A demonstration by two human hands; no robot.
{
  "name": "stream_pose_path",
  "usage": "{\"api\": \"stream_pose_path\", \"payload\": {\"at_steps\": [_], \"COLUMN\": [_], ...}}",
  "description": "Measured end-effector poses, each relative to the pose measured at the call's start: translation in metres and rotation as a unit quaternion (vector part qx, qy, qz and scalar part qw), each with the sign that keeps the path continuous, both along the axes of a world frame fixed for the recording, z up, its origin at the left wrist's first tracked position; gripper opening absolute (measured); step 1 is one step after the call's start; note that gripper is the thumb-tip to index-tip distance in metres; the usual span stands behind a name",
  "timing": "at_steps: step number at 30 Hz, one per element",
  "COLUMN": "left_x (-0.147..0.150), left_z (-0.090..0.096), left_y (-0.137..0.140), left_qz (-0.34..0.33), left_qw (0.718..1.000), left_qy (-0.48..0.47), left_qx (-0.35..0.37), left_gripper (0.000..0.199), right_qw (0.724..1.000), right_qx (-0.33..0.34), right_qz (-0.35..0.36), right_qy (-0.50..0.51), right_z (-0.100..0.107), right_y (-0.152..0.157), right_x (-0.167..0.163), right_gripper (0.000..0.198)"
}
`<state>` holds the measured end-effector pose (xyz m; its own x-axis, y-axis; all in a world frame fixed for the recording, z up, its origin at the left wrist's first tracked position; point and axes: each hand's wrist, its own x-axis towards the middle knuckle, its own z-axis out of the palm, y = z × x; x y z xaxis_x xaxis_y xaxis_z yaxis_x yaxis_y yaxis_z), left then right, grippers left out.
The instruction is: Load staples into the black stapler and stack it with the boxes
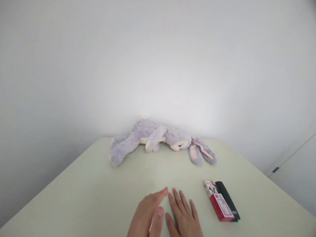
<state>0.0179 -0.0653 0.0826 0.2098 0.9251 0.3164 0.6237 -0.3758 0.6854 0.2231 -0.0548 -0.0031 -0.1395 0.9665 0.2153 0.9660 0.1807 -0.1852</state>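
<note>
My left hand (pixel 149 212) is raised a little at the table's near edge, thumb and fingers apart and nothing between them. Beside it, my right hand (pixel 184 215) lies palm down with its fingers spread on the pale green table (pixel 98 197). To the right of that hand rests a red and white box (pixel 221 205), with a slim black case (pixel 227 199) alongside it. Farther back, a lilac plush rabbit (pixel 150 130) lies on its side, head and long ears to the right. Neither hand touches the rabbit or the box.
A plain white wall (pixel 158 65) stands right behind the table, close to the rabbit's back. On the right is a white panel (pixel 296 177) with a small dark handle (pixel 276 170). The table's side edges run toward me on the left and right.
</note>
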Motion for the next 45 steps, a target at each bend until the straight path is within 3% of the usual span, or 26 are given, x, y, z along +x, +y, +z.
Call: {"api": "stream_pose_path", "payload": {"at_steps": [5, 10, 16, 29, 45], "left_x": [-0.019, -0.023, -0.025, -0.024, -0.023], "left_z": [-0.039, -0.069, -0.072, -0.073, -0.078], "left_y": [0.032, 0.032, 0.036, 0.038, 0.043], "left_qz": [0.054, 0.052, 0.043, 0.042, 0.047], "left_qw": [0.974, 0.956, 0.954, 0.942, 0.941], "left_qy": [0.218, 0.290, 0.297, 0.330, 0.328], "left_qx": [0.001, 0.003, 0.002, -0.041, -0.066], "left_gripper": [0.055, 0.060, 0.063, 0.069, 0.066], "right_qw": [0.999, 0.997, 0.996, 0.987, 0.984], "right_qx": [0.034, 0.060, 0.060, 0.131, 0.144], "right_qz": [-0.023, -0.053, -0.068, -0.086, -0.093], "right_qy": [0.008, 0.007, -0.008, -0.028, -0.038], "right_z": [-0.002, -0.004, -0.007, -0.021, -0.030], "right_y": [-0.001, -0.002, 0.000, 0.002, 0.005], "right_x": [-0.008, -0.018, -0.020, -0.021, -0.021], "right_gripper": [0.060, 0.060, 0.058, 0.052, 0.052]}}
